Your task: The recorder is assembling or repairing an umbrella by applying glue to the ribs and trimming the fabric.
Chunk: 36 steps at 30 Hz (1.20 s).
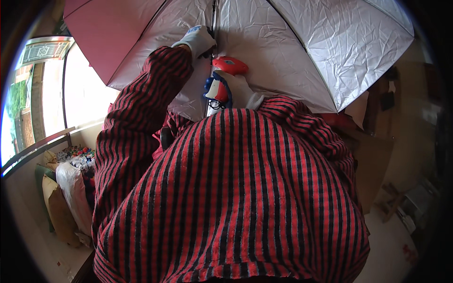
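Observation:
An umbrella (278, 52) with a silvery inside and a pink panel on the left is spread out in front of me. Its thin shaft (214, 16) runs down the middle toward me. My left hand (200, 41), in a white glove with dark fingertips, is closed at the shaft, its fingers partly hidden. Nearer my body, my right hand (241, 89), gloved in white and blue, is closed round a red-and-white hand-held thing (230, 65) whose kind I cannot make out. Below those fingers hangs a black cord loop (215, 104) beside a white end piece.
Bright windows (85, 85) stand at the left. Under them are filled sacks (73, 193) and a heap of small colourful things (75, 154). To the right are a brown box-like surface (373, 158) and a low wooden stand (394, 200) on the pale floor.

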{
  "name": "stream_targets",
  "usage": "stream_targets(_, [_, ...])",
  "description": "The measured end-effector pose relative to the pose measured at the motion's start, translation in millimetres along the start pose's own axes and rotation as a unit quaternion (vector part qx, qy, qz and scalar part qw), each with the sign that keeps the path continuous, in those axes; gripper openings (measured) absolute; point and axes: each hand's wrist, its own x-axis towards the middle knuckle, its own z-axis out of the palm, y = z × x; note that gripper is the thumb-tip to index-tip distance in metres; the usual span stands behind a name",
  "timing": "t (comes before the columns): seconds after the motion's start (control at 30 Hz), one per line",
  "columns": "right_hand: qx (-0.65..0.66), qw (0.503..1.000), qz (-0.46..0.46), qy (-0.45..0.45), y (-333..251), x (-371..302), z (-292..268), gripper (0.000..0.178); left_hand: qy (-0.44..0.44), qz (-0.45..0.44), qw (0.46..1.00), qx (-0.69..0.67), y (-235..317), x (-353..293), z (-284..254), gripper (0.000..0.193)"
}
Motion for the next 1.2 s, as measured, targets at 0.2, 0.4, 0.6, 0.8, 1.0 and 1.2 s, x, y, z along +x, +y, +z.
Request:
stream_targets(0.2, [-0.108,0.977,-0.169,-0.072,22.0,2.4,-11.1,0.051,-0.039,0.004,0.999,-0.008,4.4,11.1,-2.2,0.028])
stream_targets(0.4, [0.034,0.975,-0.172,-0.139,23.6,4.9,-7.6,0.06,-0.049,0.003,0.995,-0.082,-11.4,9.5,-4.6,0.034])
stream_targets(0.6, [-0.015,0.979,-0.133,-0.155,45.2,11.0,-5.1,0.054,-0.045,0.009,0.998,-0.043,-5.4,8.0,-7.9,0.034])
stream_targets(0.8, [0.416,0.876,0.131,-0.206,97.8,31.3,17.5,0.032,-0.047,0.033,0.996,-0.064,-20.2,20.8,-1.9,0.03])
stream_targets(1.0, [0.522,0.799,0.267,-0.131,18.8,18.4,-20.3,0.029,-0.091,0.011,0.992,-0.091,-4.6,10.6,-10.6,0.032])
stream_targets(1.2, [0.615,0.686,0.302,-0.244,32.5,33.5,-22.6,0.025,0.019,0.065,0.998,0.004,-0.8,4.7,-5.9,0.028])
